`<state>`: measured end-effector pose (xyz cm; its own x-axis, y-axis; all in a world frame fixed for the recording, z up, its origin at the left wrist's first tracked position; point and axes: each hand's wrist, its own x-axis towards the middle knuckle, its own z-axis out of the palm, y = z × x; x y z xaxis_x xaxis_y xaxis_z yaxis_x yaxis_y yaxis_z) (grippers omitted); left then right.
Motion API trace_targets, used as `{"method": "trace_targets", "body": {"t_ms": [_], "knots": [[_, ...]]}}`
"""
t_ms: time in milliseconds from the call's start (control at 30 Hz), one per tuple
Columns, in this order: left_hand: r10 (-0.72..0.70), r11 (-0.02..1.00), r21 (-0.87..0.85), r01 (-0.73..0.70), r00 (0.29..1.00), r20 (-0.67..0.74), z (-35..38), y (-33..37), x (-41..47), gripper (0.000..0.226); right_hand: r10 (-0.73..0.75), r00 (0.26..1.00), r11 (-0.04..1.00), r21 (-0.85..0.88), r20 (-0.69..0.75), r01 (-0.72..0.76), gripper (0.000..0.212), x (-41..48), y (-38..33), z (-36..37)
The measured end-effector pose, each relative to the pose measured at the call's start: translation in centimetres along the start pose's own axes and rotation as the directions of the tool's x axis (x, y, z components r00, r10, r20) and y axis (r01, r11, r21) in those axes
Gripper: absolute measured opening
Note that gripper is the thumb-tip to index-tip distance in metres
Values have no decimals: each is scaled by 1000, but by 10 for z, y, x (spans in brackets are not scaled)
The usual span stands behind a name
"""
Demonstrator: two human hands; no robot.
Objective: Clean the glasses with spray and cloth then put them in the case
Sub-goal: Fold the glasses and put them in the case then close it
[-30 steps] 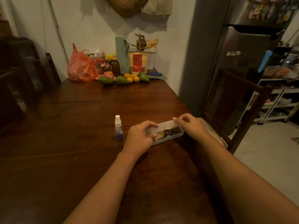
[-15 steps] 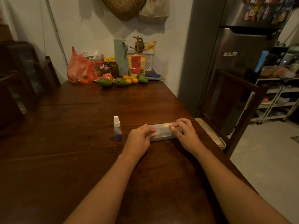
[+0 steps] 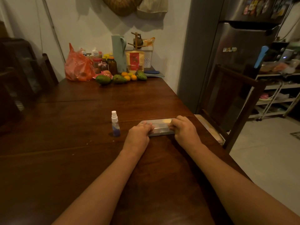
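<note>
Head: 2 hands (image 3: 138, 135) (image 3: 186, 132) hold closed case (image 3: 160, 127).

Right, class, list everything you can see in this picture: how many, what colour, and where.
glasses case: one, pale translucent grey, lid down, on the table's near right side
spray bottle: one, clear with blue liquid and a white top, upright, left of the case and apart from it
table: one, dark brown wood, foreground
plastic bag: one, orange, far end, left
green fruits: three, far end
small orange fruits: a few, among the green ones
jug: one, pale green, by the wall
chair: one, dark wood, right of the table
fridge: one, silver, behind the chair
left grip: one bare hand, curled over the case's left end
right grip: one bare hand, curled over its right end
</note>
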<state>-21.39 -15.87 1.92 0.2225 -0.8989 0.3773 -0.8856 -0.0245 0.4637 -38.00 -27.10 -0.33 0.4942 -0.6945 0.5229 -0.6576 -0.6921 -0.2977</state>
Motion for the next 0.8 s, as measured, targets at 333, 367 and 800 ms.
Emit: {"method": "trace_targets", "body": {"t_ms": [333, 367, 800], "knots": [[-38, 999, 0, 38, 999, 29, 5, -10, 1, 57, -3, 1000, 1000, 9, -8, 3, 10, -7, 1, 2], [-79, 997, -9, 79, 996, 28, 7, -12, 2, 58, 8, 1000, 1000, 30, 12, -9, 15, -8, 1, 5], [-136, 914, 405, -3, 940, 313, -6, -4, 26, 64, 14, 991, 994, 105, 135, -28, 38, 12, 1, 6]]}}
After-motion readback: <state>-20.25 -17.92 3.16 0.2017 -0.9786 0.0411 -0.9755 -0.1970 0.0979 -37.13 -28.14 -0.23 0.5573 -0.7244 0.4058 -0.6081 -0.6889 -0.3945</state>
